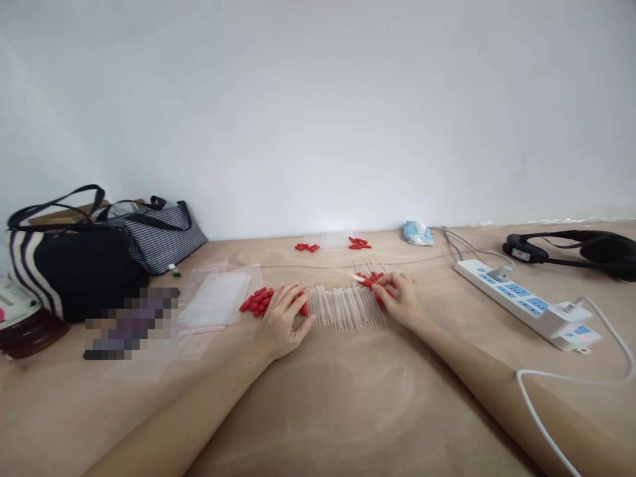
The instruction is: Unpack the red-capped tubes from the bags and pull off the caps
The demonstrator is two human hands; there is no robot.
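Observation:
My left hand [284,319] lies palm down over the right side of a pile of small red capsule-shaped pieces [257,301], fingers stretched out. Some of the pieces are covered by it. Thin clear sticks or tubes [342,309] lie side by side in a wide row between my two hands. At the row's right end, my right hand [399,297] has its fingers bent and closed on red pieces [366,281]. Its fingertips partly hide them. More thin sticks [366,265] lie just beyond these pieces, and a small white tip shows beside them.
Clear zip bags [218,298] lie left of the red pile. Farther left stand a black bag [84,271] and a striped bag [163,235]. More sticks [334,241] and red pieces lie near the wall. A power strip [527,301] with a white cable is on the right.

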